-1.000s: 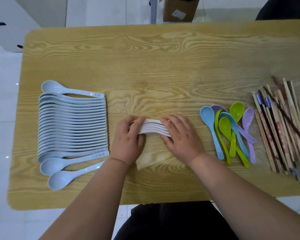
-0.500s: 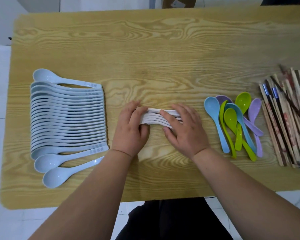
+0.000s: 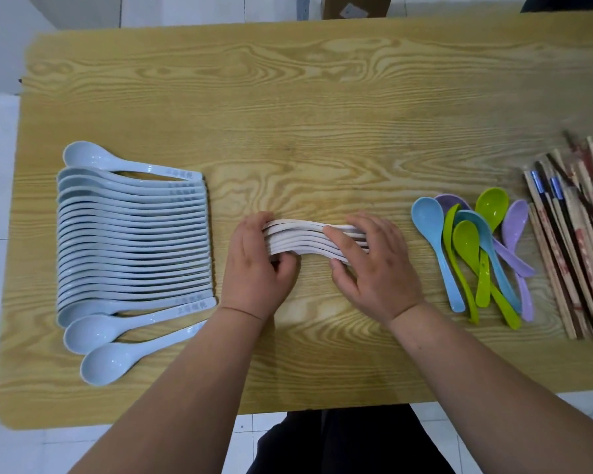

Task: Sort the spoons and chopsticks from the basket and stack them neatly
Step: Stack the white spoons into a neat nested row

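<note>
A small stack of white spoons [image 3: 305, 239] lies on its side at the table's middle. My left hand [image 3: 254, 268] grips its bowl end, fingers curled over the top. My right hand [image 3: 374, 265] holds the handle end, fingers over the far side and thumb on the near side. A long row of nested pale blue spoons [image 3: 131, 241] sits on the left, with two loose ones [image 3: 117, 350] at its near end. Several coloured spoons [image 3: 476, 248], blue, green and purple, lie in a loose pile to the right. Chopsticks [image 3: 572, 241] lie bunched at the right edge.
The wooden table [image 3: 305, 104] has bare surface across its far half. A cardboard box [image 3: 353, 6] stands on the floor beyond the far edge. No basket is in view.
Both hands have stayed on the white spoon stack, squeezing it together. The camera view has shifted slightly; the other piles have not moved.
</note>
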{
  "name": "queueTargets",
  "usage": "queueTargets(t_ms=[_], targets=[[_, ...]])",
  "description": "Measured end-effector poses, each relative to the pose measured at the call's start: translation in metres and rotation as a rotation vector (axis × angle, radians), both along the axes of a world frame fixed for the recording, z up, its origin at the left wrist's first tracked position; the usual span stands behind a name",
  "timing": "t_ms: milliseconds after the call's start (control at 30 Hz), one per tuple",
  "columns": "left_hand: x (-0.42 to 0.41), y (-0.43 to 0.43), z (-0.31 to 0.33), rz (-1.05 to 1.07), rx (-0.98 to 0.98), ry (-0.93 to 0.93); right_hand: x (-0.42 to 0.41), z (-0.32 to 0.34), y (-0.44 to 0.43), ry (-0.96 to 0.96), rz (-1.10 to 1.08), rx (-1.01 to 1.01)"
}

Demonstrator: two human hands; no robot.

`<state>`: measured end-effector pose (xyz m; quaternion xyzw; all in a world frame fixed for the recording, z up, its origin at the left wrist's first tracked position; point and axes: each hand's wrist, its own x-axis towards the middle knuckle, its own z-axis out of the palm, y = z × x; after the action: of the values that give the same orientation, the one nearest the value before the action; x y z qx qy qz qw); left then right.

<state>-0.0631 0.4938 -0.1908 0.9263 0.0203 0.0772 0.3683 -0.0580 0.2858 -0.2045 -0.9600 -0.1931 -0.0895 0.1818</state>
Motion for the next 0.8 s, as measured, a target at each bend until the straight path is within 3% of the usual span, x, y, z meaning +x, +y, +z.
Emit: queueTargets(t_ms=[267, 500, 800], targets=[[-0.002, 0.002, -0.007, -0.002, 0.013, -0.073, 0.010, 0.003, -0.003, 0.071, 0.036, 0.049], [0.001, 0.003, -0.003, -0.029, 0.076, 0.015, 0.025, 0.002, -0.003, 0.092, 0.082, -0.028], [0.003, 0.000, -0.004, -0.089, 0.136, -0.055, 0.027, -0.002, -0.001, 0.100, 0.142, -0.055]])
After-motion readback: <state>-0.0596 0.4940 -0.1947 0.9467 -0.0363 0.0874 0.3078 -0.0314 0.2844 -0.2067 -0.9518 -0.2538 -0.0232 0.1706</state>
